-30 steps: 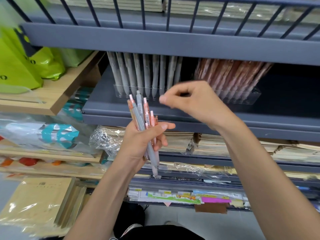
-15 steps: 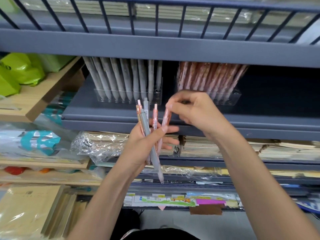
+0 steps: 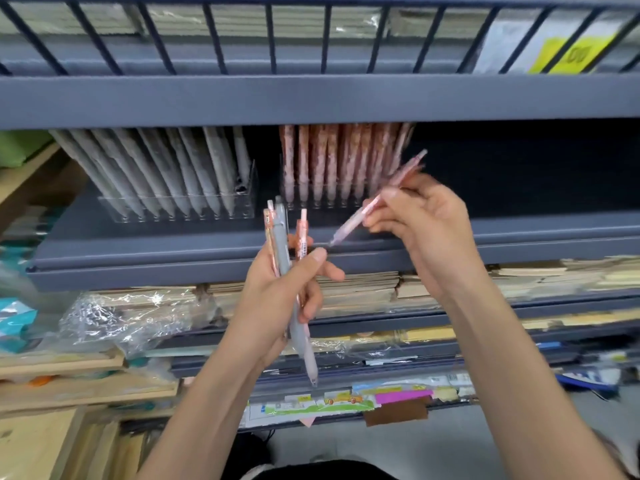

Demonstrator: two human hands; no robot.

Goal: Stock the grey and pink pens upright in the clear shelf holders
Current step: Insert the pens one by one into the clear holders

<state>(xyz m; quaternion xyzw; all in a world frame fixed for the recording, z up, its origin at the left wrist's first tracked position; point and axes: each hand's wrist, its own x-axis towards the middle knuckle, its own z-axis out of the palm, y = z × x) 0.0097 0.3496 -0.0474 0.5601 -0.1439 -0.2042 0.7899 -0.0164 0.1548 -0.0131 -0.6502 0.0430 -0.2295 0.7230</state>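
My left hand (image 3: 277, 292) grips a small bundle of pens (image 3: 284, 244), grey and pink, held upright in front of the shelf edge. My right hand (image 3: 420, 220) pinches a single pink pen (image 3: 375, 202), tilted with its tip down-left and its cap toward the pink row. On the dark shelf, a clear holder (image 3: 180, 211) carries a row of grey pens (image 3: 166, 168) leaning left. To its right, a second clear holder (image 3: 294, 202) carries a row of pink pens (image 3: 332, 161) standing upright.
The grey metal shelf (image 3: 173, 261) has bare room to the right of the pink row. A railed shelf (image 3: 311, 95) overhangs closely above the pens. Wrapped paper stacks (image 3: 363, 289) fill the lower shelves; wooden trays (image 3: 41, 362) stand at the left.
My right hand has pulled one pink pen out of the bundle and lifted it up and right toward the pink row. The camera has shifted closer to the shelf.
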